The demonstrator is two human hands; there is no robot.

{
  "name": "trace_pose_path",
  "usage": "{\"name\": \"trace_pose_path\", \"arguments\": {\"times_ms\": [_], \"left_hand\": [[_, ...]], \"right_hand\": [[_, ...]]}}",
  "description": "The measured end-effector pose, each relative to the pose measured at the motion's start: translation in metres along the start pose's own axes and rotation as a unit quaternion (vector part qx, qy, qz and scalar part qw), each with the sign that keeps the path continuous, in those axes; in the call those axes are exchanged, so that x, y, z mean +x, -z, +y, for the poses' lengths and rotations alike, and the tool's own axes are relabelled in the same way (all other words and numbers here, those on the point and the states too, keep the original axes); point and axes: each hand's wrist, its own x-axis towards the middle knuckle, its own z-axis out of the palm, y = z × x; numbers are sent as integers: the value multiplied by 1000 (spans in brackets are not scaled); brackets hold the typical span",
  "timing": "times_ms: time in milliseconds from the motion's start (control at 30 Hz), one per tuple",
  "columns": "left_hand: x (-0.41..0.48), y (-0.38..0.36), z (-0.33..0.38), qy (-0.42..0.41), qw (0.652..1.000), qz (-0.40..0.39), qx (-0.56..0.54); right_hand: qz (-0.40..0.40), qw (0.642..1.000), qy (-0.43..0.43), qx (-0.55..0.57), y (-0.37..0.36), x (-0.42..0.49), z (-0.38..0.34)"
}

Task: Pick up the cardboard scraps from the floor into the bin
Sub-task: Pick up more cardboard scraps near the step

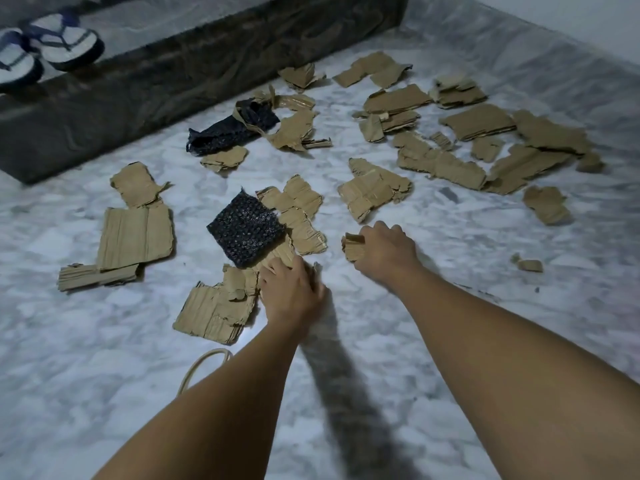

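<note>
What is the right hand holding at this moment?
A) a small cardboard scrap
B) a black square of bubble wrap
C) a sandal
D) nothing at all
A: the right hand is closed round a small cardboard scrap, whose brown edge sticks out beside the thumb.

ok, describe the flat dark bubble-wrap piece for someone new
From the dark step, come toward the left hand. Just beyond it lies the bubble-wrap square: flat and black among tan cardboard scraps, unlike the crumpled dark wrap by the step.
</note>
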Motion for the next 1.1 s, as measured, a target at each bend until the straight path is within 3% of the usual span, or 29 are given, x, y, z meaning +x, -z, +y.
{"name": "trace_pose_path", "arguments": {"times_ms": [267, 367, 467, 600, 767, 933, 1100], "left_hand": [[14, 11, 2, -23, 999, -6, 28], [14, 32, 8, 10, 998, -13, -56], [21, 47, 9, 29, 989, 26, -144], [22, 85, 2, 71, 950, 81, -293], [21, 123, -27, 117, 881, 34, -457], [15, 124, -77, 208, 867, -45, -451], [3, 99, -124, 268, 891, -97, -353]], "right_hand": [[61, 998, 16, 27, -9, -4, 6], [63, 997, 10, 42, -9, -5, 9], [58, 993, -18, 97, -3, -4, 10], [67, 984, -21, 166, 14, -2, 6], [53, 959, -9, 277, 33, 1, -17], [3, 949, 33, 314, 33, 3, -57], [-36, 963, 69, 257, 27, 0, -86]]}}
